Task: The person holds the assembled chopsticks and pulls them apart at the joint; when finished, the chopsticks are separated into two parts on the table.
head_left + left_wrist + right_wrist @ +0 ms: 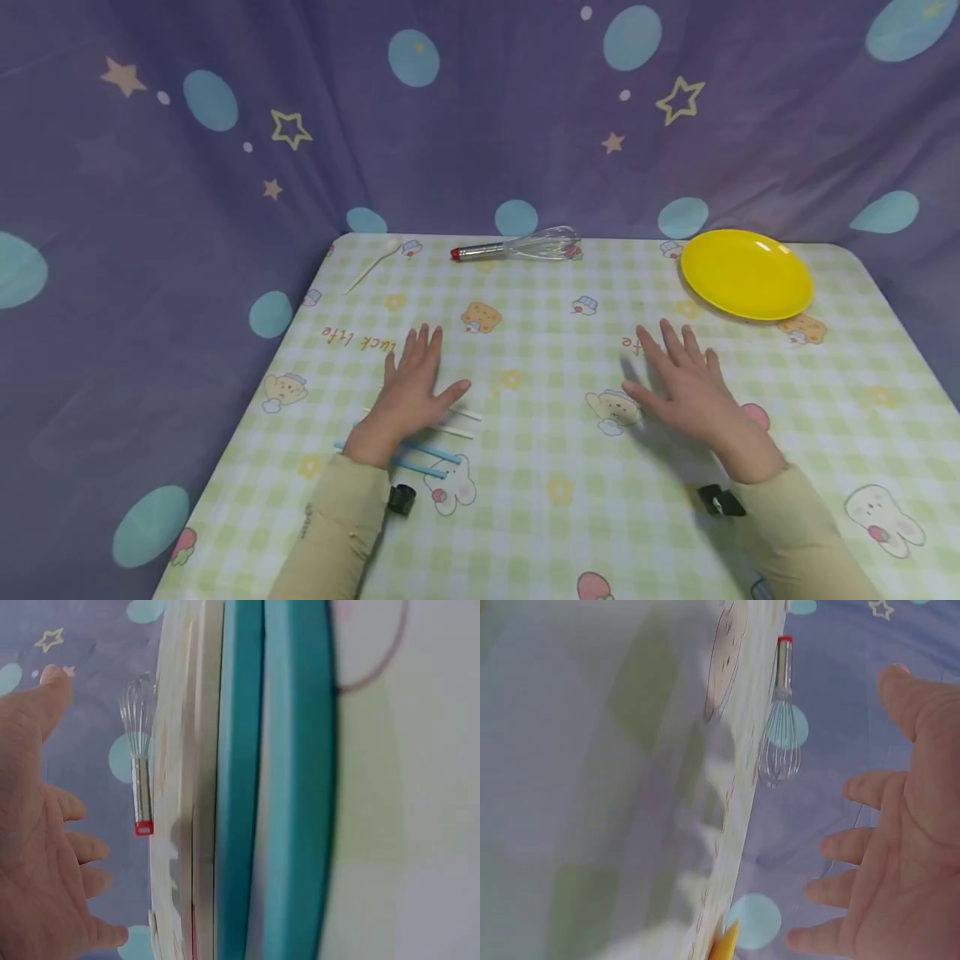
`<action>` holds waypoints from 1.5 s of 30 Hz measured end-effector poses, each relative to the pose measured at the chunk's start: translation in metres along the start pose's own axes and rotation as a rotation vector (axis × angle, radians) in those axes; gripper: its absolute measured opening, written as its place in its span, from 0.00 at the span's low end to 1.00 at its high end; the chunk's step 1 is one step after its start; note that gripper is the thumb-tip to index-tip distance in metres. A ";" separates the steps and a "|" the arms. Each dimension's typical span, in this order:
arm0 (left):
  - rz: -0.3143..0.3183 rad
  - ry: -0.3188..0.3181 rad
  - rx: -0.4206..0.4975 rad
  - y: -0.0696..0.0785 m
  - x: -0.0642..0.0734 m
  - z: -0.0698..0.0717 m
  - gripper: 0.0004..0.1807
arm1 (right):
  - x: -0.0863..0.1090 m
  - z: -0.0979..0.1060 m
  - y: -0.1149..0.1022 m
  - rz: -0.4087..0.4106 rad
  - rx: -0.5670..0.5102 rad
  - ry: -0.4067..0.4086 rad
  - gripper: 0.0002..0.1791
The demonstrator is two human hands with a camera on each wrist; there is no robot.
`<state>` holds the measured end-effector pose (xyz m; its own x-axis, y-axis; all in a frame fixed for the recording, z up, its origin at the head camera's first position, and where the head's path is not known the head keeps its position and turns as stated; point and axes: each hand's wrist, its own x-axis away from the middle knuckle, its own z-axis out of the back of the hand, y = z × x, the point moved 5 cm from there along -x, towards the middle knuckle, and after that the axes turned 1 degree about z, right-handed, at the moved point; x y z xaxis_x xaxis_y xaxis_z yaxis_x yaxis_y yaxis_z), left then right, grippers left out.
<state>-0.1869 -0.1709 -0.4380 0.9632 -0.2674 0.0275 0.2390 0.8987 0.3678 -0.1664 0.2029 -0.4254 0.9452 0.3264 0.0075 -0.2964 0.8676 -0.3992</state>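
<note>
A purple curtain (150, 292) with stars and blue spots fills the left edge and the top of the head view; a checked cloth (540, 350) printed with small cartoons spreads over the middle and bottom. At the upper left of the cloth lies a spoon (371, 268), white, its bowl towards the top right.

Below it, left of the frame's middle, the left hand (411, 392) is spread wide, fingers straight and thumb held out to the right — it has hold of nothing. Under this hand and its wrist, at lower left of centre, lie two white sticks (453, 431) and two blue sticks (422, 469), side by side, roughly parallel and partly hidden. In the left wrist view the palm is apart from them, with the blue pair nearer the camera. The left sleeve (330, 529) comes in from the bottom edge.

At upper centre, near the cloth's far edge, the whisk (515, 246) lies with its red-tipped handle to the left and its wires to the right.

Right of centre, the right hand (690, 400) is also fully spread and holds nothing, well apart from its shadow on the cloth. The right sleeve (798, 533) reaches to the bottom right. The yellow plate (746, 275) lies at upper right, beyond the fingertips and not touching them.
</note>
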 end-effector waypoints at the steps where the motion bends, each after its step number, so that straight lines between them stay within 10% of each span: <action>1: 0.004 0.000 0.010 -0.002 0.001 0.001 0.51 | -0.001 0.000 -0.002 0.010 -0.008 -0.001 0.46; 31: -0.033 0.074 0.005 -0.040 0.031 0.017 0.14 | -0.029 -0.052 -0.115 0.492 -0.169 -0.045 0.18; 45: -0.019 0.078 -0.054 -0.038 0.024 0.014 0.06 | -0.045 -0.074 -0.159 0.503 -0.210 -0.217 0.23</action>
<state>-0.1742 -0.2164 -0.4387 0.9646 -0.2584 -0.0524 0.2615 0.9116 0.3173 -0.1519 0.0221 -0.4301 0.6393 0.7672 -0.0510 -0.6470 0.5009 -0.5749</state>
